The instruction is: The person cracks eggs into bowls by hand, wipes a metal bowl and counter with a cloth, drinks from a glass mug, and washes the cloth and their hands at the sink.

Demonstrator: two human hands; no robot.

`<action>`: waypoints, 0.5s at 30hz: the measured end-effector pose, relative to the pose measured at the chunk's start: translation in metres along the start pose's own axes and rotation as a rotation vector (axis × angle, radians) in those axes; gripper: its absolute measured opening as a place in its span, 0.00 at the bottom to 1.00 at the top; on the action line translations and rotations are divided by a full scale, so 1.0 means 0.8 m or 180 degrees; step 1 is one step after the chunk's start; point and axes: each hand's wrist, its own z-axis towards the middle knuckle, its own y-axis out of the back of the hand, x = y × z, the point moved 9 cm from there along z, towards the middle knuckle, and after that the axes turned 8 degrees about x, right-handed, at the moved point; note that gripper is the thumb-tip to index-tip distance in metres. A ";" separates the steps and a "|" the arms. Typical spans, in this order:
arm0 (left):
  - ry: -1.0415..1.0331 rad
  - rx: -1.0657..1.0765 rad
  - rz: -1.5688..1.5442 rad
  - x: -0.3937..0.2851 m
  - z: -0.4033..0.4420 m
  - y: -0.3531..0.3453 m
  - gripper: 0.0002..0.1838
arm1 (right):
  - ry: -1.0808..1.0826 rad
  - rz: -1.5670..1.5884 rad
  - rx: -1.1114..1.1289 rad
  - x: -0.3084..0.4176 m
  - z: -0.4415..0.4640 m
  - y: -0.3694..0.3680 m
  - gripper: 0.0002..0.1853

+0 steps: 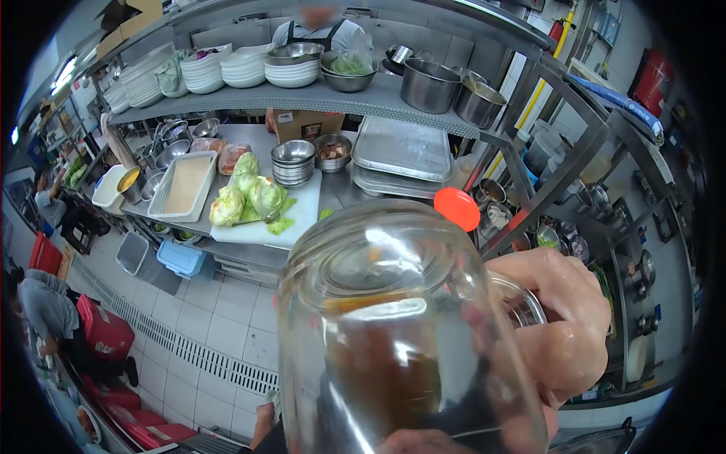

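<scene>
A large clear glass mug (pixel 333 363) fills the lower middle of the view, close to the camera. It is tipped up, with its round base pointing away from me and brown liquid inside. My right hand (pixel 563 325) wraps its fingers round the mug's handle on the right side. Low in the view, left of the mug, a small part of what looks like my left hand (pixel 264 418) shows beside a greyish-green bit of cloth. Its fingers cannot be made out. Blurred skin appears through the glass at the bottom edge.
Lettuce heads (pixel 246 189) lie on a white cutting board (pixel 306 219) on the steel counter. Steel bowls (pixel 293 161) and trays (pixel 404 151) stand behind. The overhead shelf (pixel 348 100) carries plates and pots. A person (pixel 321 34) stands behind it; another person (pixel 45 310) bends at left.
</scene>
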 end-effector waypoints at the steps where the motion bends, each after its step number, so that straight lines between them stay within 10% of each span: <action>1: 0.0001 0.0002 0.0012 -0.001 0.001 0.000 0.22 | 0.0015 -0.0047 -0.0018 0.002 0.002 -0.001 0.31; 15: -0.0050 0.0091 0.0130 -0.012 0.024 0.001 0.23 | -0.1119 -0.1264 -0.0158 0.012 0.038 0.002 0.25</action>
